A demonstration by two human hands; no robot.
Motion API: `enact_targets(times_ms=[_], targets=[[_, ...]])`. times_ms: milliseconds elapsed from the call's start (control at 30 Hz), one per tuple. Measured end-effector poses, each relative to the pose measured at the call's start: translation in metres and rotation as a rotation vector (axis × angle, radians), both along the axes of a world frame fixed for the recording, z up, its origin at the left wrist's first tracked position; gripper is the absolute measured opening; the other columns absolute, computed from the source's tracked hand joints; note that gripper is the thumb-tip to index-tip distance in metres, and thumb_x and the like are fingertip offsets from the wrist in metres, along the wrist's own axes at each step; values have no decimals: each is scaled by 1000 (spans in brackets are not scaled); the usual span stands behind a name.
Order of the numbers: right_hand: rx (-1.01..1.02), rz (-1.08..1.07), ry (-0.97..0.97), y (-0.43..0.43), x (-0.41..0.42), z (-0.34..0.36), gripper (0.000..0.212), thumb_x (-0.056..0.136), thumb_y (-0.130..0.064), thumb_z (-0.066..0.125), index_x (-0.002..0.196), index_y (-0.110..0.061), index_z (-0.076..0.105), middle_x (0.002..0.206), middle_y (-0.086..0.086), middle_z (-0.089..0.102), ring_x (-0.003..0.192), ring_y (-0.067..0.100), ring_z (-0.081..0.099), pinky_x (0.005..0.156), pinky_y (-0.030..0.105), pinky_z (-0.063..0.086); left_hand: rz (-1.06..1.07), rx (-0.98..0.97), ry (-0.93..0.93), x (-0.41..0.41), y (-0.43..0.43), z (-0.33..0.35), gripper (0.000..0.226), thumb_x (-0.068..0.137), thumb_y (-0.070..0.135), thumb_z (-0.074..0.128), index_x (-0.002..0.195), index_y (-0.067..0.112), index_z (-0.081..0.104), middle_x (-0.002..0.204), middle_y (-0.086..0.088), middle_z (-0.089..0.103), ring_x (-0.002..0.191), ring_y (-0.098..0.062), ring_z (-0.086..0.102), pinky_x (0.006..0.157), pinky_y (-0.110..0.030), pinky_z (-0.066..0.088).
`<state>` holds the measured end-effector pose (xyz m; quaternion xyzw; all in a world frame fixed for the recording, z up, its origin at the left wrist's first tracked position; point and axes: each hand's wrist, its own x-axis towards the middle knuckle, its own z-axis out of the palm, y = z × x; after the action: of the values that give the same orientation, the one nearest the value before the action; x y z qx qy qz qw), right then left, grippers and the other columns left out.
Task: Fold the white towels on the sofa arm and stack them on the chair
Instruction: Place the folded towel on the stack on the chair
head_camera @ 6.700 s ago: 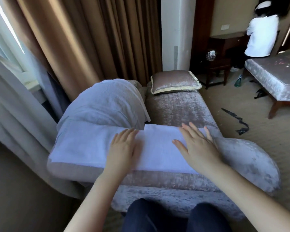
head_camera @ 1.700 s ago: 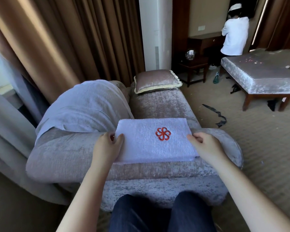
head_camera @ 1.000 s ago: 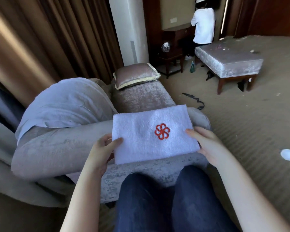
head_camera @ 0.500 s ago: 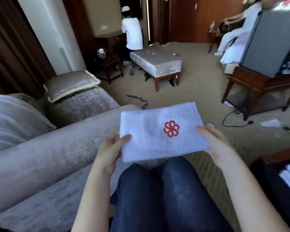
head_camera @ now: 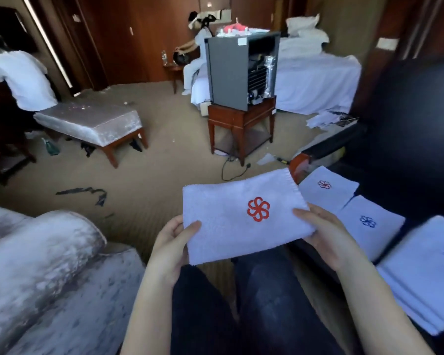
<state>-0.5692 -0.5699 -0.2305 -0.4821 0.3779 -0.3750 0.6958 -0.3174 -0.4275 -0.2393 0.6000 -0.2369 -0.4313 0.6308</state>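
Left hand and right hand hold the folded towel, fingers clamped on its ends; other towels lie on the chair.

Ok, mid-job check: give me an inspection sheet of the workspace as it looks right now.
Surface: dark chair on the right, seat partly covered by folded towels; sofa arm at lower left.
Job's things: folded towel with red emblem held above the knees; on the chair, a red-emblem towel, a blue-emblem towel and a nearer pile.
Clutter: dark strips on the carpet, green bottle by the ottoman, papers near the bed.
Hands: left hand and right hand each grip one end of the held towel.
Cables: black power cord loose on the carpet by the wooden stand.
Surroundings: small fridge on the stand; person in white at left, another by the bed.
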Motion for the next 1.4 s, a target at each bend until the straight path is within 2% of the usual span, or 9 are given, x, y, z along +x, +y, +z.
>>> enact_targets(times_ms=[133,300,467,633,767,1033,1133,1267,1400], targets=[[6,-110,0,-1,-55,-7,29,91,-10,57,118,-6,66,115,10,70,110,25,66,85,32,51,-137,29,9,-35,-42,-5,39,82,27,76,118,18,62,111,-2,73,103,-27,69,95,-59,49],[32,-208,11,-8,-104,-22,35,91,-9,56,125,-13,62,120,7,68,113,23,64,91,37,50,-263,46,-1,-75,-87,-16,26,90,18,67,115,16,63,109,-1,73,102,-23,69,91,-47,53],[99,-304,33,-11,-131,-50,33,89,-3,56,121,-11,63,114,10,71,106,25,67,78,30,57,-346,101,41,-103,-125,-42,25,90,15,66,115,15,64,110,-1,73,103,-21,69,88,-39,53],[198,-432,47,-31,-151,-77,32,90,-1,56,121,-8,62,115,15,69,108,30,66,93,45,51,-408,170,108,-129,-162,-70,24,90,11,64,115,12,64,110,-4,73,101,-21,70,87,-39,52],[209,-473,134,-65,-159,-83,29,92,-3,55,117,-14,66,111,12,71,108,28,66,97,46,49,-428,200,150,-140,-197,-91,28,90,7,63,118,11,62,111,-4,72,102,-21,69,84,-36,52],[71,-477,157,-218,-158,-74,24,89,-1,58,110,-11,66,106,13,69,93,28,65,80,34,50,-452,162,205,-142,-286,-117,82,59,15,81,133,22,48,118,-2,70,109,-21,66,85,-37,52],[67,-466,169,-283,-149,-84,32,89,-4,61,120,-12,62,113,12,69,95,21,67,79,30,54,-406,163,210,-147,-319,-120,71,69,18,81,131,25,48,114,0,71,106,-19,68,84,-37,54],[89,-432,180,-348,-140,-103,38,87,-7,67,124,-13,59,115,12,69,105,26,68,91,38,55,-278,216,176,-151,-359,-128,24,94,31,62,117,33,55,111,4,72,97,-16,71,79,-36,57],[95,-436,201,-386,-135,-125,40,86,-8,70,124,-10,56,112,11,70,99,23,70,89,36,56,-202,247,137,-150,-379,-146,14,96,25,58,107,32,62,106,2,73,90,-17,72,75,-36,57]])
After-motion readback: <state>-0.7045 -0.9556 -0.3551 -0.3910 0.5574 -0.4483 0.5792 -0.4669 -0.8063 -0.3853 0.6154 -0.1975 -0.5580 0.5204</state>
